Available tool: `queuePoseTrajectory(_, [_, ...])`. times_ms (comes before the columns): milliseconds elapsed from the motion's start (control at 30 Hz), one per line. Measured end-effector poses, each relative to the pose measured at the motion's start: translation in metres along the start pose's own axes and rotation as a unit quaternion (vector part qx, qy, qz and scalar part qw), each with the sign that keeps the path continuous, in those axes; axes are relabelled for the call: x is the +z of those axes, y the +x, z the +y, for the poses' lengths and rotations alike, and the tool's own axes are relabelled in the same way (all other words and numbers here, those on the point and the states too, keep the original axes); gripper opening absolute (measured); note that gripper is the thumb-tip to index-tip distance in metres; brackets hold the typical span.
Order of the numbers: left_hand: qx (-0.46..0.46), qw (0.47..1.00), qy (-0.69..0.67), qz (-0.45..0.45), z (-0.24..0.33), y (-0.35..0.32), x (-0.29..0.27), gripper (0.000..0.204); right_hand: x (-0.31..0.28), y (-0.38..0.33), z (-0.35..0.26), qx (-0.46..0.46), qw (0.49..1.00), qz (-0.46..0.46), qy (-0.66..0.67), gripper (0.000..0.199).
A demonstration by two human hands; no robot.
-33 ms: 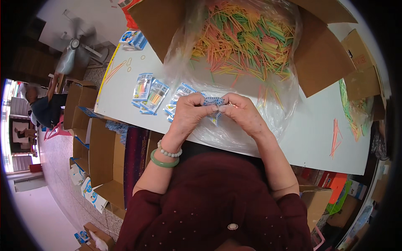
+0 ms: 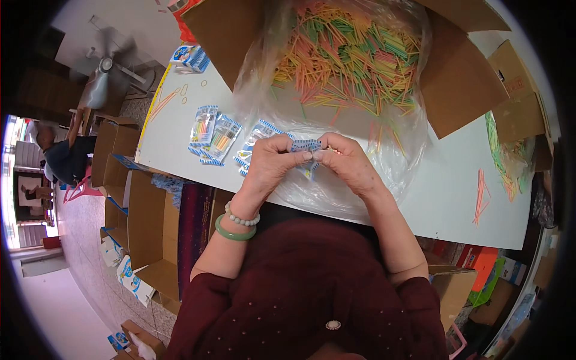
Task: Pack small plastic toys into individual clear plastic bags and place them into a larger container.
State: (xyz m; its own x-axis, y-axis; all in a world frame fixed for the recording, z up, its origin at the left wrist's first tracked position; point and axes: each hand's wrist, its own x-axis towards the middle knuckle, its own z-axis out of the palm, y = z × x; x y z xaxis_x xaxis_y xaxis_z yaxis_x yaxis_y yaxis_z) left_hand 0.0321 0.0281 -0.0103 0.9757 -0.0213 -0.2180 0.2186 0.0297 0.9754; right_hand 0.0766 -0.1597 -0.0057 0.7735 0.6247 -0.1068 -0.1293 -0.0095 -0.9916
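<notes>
A small plastic packet (image 2: 307, 146) with a blue-and-white striped edge is pinched between both hands over the near edge of the table. My left hand (image 2: 271, 161) grips its left side with thumb and fingers. On the other side my right hand (image 2: 347, 159) pinches it, the two thumb tips almost touching. Small pale ends show among the right fingers, too little to name. Much of the packet is hidden by the hands. Just left of them lies another striped packet (image 2: 259, 137). Farther left, several filled packets (image 2: 223, 137) with coloured sticks overlap.
Beyond my hands stands an open cardboard box (image 2: 462, 84) with a clear plastic liner (image 2: 390, 162), heaped with coloured sticks (image 2: 354, 60). Rubber bands (image 2: 184, 91) and loose sticks (image 2: 165, 103) lie on the white table (image 2: 447, 192). Empty cartons (image 2: 150, 222) stand left. A person (image 2: 65, 150) sits farther off.
</notes>
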Motion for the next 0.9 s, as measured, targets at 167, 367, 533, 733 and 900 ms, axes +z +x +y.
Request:
queuePoseTrajectory(167, [0.095,0.992,0.076,-0.014,-0.009,-0.002,0.005,0.009,0.003,-0.002,0.027,-0.03,0.995,0.086,0.028,0.008])
queuePoseTrajectory(367, [0.115,0.989,0.081,0.055,-0.03,-0.004,0.006,0.007,0.016,-0.01,0.028,-0.072,0.98,0.186,-0.013,0.009])
queuePoseTrajectory(533, [0.124,0.987,0.081,0.069,-0.021,-0.005,0.005,0.005,-0.005,-0.019,0.057,-0.252,0.892,0.111,-0.358,0.011])
queuePoseTrajectory(733, [0.106,0.974,0.184,0.08,-0.003,-0.009,0.016,0.009,-0.008,-0.023,-0.017,-0.064,0.964,0.247,0.077,0.01])
queuePoseTrajectory(900, [-0.003,0.995,0.1,0.024,0.016,-0.004,0.035,0.015,0.022,-0.001,-0.041,-0.203,0.945,0.183,0.18,0.014])
